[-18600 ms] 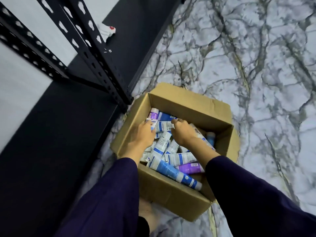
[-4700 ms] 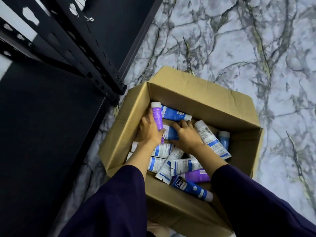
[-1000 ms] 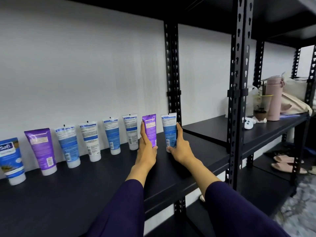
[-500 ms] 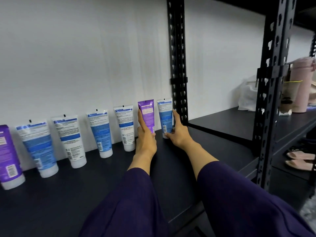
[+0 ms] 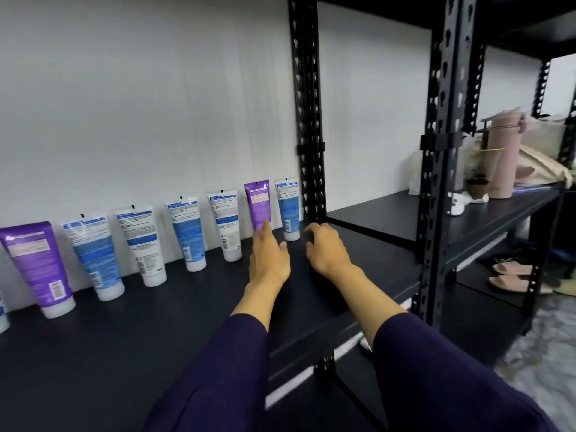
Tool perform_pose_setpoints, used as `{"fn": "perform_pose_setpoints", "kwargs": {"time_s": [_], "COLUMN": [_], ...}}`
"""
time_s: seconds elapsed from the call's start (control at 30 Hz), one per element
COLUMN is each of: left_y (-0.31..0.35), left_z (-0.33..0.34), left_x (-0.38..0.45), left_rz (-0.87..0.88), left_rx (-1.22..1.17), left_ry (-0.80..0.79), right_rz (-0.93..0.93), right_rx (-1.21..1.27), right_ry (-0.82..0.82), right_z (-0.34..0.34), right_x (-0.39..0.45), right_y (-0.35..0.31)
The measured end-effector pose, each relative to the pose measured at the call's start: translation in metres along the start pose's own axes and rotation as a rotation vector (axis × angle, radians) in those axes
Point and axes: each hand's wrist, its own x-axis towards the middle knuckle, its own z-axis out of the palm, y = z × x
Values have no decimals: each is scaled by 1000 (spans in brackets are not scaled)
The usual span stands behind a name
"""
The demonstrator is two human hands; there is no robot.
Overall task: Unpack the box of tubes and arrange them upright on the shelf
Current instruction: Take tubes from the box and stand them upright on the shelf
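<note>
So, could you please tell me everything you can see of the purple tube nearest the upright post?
The purple tube stands cap-down on the black shelf, crimped end up, leaning back toward the white wall. It looks like soft plastic with a pale label panel. It is second from the row's right end, beside a blue tube. The left hand hides its cap; contact is unclear.

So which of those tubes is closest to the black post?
The blue tube at the row's right end, beside the black post; a purple tube stands left of it.

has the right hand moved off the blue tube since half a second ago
Yes. The right hand has let go of the blue tube and drawn back toward the shelf's front edge, away from the black upright post.
</note>
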Motion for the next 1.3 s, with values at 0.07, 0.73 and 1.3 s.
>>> {"fn": "perform_pose_setpoints", "kwargs": {"time_s": [0.07,0.73,1.3], "left_y": [14,100,-73], "left_z": [-9,162,375], "left_x": [-23,-302,-417], "left_rz": [56,402,138], "left_rx": [72,382,367], "left_ry": [-11,-759,-1214], "right_rz": [-28,428,804], "right_rx": [-46,-385,-224], "right_ry": [25,-160,-432], "right_z": [-18,-127,62], "right_x": [-28,-345,-473], "right_y": [-1,220,422]}}
